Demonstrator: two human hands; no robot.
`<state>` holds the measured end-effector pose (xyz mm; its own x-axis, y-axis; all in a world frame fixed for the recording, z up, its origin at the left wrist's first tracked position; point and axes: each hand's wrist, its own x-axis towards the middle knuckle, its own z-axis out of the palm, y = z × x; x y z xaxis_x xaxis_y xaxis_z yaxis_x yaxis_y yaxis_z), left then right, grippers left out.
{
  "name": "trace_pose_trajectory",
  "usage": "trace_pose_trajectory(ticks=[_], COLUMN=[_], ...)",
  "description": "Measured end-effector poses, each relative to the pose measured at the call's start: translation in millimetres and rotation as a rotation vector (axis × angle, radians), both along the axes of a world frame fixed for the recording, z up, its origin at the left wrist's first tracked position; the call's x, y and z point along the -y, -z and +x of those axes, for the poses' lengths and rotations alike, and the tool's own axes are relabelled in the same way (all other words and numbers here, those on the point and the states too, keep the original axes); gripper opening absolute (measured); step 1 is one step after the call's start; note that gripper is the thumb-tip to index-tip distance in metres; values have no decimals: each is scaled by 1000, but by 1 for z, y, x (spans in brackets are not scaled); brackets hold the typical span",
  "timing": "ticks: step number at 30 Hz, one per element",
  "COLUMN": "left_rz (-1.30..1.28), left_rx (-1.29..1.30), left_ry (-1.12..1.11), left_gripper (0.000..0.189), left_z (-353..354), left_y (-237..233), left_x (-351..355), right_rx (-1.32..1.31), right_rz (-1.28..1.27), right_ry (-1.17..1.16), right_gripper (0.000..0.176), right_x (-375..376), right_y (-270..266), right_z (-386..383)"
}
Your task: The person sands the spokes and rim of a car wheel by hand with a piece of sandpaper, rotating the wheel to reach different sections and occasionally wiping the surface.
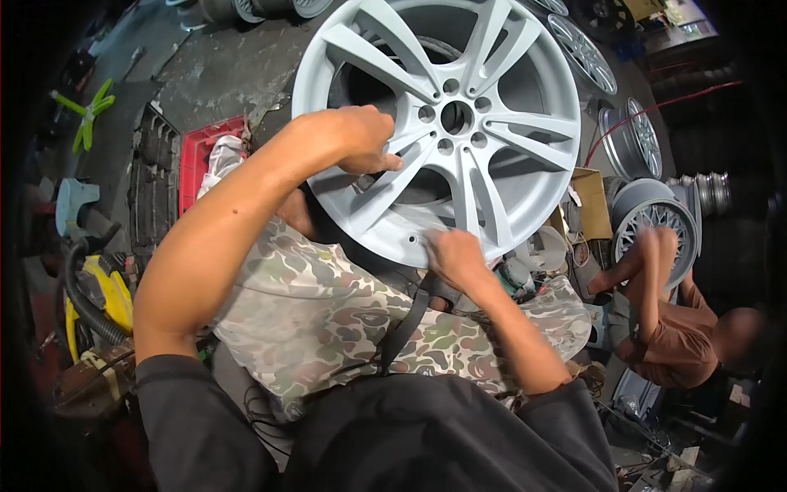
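A pale grey alloy wheel (471, 143) with split spokes and a ring of bolt holes faces up in front of my knees. My left hand (361, 143) is over a spoke on its left side, fingers curled and fingertips pressed close to the spoke; what they hold, if anything, is hidden. At the wheel's near lip, beside the small valve hole (411, 239), is my right hand (461, 261), its fingers smeared by motion. Under the wheel, a dark tyre-like ring (361, 90) shows between the spokes.
To the left are a red crate (199, 152), a black grille (153, 180) and a yellow machine with a hose (111, 287). A person (672, 328) sits at right beside another wheel (656, 225). More rims (582, 53) and a cardboard box (592, 205) stand nearby.
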<state>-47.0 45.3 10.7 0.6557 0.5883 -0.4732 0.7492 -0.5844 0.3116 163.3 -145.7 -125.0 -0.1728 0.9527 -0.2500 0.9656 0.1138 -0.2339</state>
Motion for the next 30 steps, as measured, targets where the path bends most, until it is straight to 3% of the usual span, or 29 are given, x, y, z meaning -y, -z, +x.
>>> trace_pose_trajectory(ticks=[1,3,6,7,9,10,12,15,17,18,19,21,22,23,25,27,30], left_rz=[1,-9,-4,-2,4,1,-5,-5,7,-10,-24,-20,-21,-23,-8,-33,-26], left_rx=[20,29,25,20,22,24,17,4,-15,-28,-38,-15,5,11,19,-14,-20], left_ry=[7,-13,-29,-29,-26,-31,-41,-50,-37,-36,-34,-40,-49,-55,-47,-59,-34], left_gripper=[61,61,62,62,62,62,62,62,62,62,61,59,58,58,58,59,60], left_z=[-3,-7,-8,-7,-7,-10,-17,-21,-17,-14,-12,-14,-15,-17,-23,-20,-13], left_y=[-1,-5,-6,-5,-5,-5,-5,-8,-9,-10,-12,-9,-9,-10,-15,-24,-17], left_x=[2,3,2,2,3,3,2,0,0,1,2,3,4,4,4,6,8], right_rx=[149,276,387,386,312,309,316,221,295,383,432,405,368,333,380,277,402], right_rz=[-45,112,107,109,390,392,49,67,77,60,109,177,196,210,-12,-15,231], right_ry=[-60,-295,-457,-452,-371,-378,-555,-543,-589,-561,-527,-486,-542,-602,-705,-590,-438], right_gripper=[14,28,36,36,27,27,16,17,16,36,42,31,17,16,21,22,20], right_x=[12,30,5,-17,-59,-54,-23,2,-25,-45,-65,-79,-67,-47,-21,-30,-70], right_y=[-8,-22,-24,-25,-28,-24,-17,-39,-39,-38,-53,-42,-30,-20,-29,-30,-43], right_z=[20,51,68,69,68,70,77,74,83,85,75,73,74,75,66,73,61])
